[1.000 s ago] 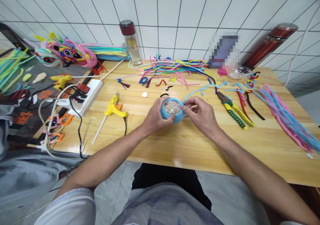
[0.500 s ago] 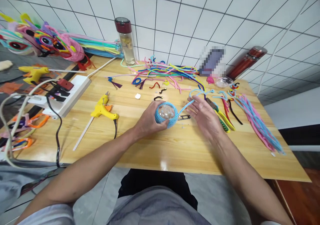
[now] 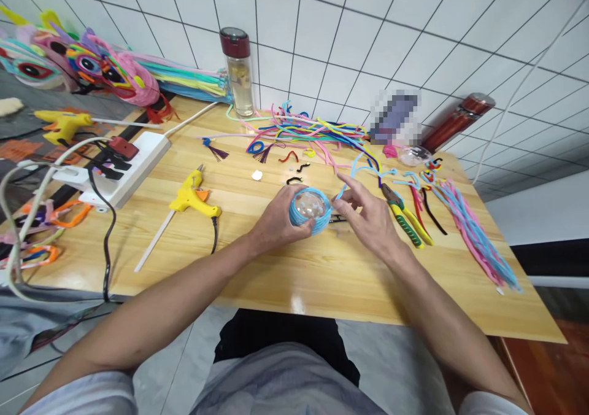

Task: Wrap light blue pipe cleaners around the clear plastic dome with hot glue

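My left hand (image 3: 283,218) is wrapped round a clear ball (image 3: 309,205) with light blue pipe cleaner coiled about its sides. A loose length of the blue pipe cleaner (image 3: 342,191) runs from the ball's right side up to the right. My right hand (image 3: 363,212) pinches this strand close beside the ball, thumb and forefinger together. Partly hidden behind my right hand lies a small dark metal tool (image 3: 337,218). Pliers with green and yellow handles (image 3: 407,217) rest to the right of that hand.
A yellow glue gun (image 3: 191,195) and a white power strip (image 3: 133,172) with cables lie left. Mixed pipe cleaners (image 3: 313,131), a glass bottle (image 3: 240,77) and a red flask (image 3: 460,120) are along the wall. A pink and blue bundle (image 3: 478,237) lies right.
My right hand has moved left, closer to the ball, and its spread fingers have closed on the blue strand near it. My left hand keeps its hold on the ball.
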A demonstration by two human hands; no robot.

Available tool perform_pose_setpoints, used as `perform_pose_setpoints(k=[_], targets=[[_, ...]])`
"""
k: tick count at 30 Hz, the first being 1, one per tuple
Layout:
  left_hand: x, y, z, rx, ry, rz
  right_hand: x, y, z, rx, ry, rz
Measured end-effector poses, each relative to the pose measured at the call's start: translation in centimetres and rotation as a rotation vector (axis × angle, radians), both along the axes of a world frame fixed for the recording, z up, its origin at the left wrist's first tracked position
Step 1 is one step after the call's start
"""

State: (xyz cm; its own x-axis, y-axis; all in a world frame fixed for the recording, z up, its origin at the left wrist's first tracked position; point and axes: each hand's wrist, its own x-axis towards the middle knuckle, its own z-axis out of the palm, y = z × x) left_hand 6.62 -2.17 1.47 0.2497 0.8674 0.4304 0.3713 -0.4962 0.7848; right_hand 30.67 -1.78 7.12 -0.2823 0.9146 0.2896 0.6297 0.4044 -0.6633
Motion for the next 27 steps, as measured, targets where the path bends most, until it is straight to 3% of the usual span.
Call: perform_pose_setpoints(k=[4,9,15,27], targets=[[0.1,-0.1,-0.2,0.021,0.011,0.008,-0.6,-1.0,-1.7,0.221,0.033,0.109],[0.1,-0.2,-0.3,0.042,0.028,0.027,-0.9,-1.1,-3.0,0.295,0.082,0.107],[0.1,-0.2,-0.1,0.055,0.046,0.020,-1.7,-1.3,-3.4,0.376,0.123,0.068],[-0.2,0.0,-0.4,0.063,0.054,-0.002,-2.3,-1.9,-3.3,0.522,0.063,0.154]])
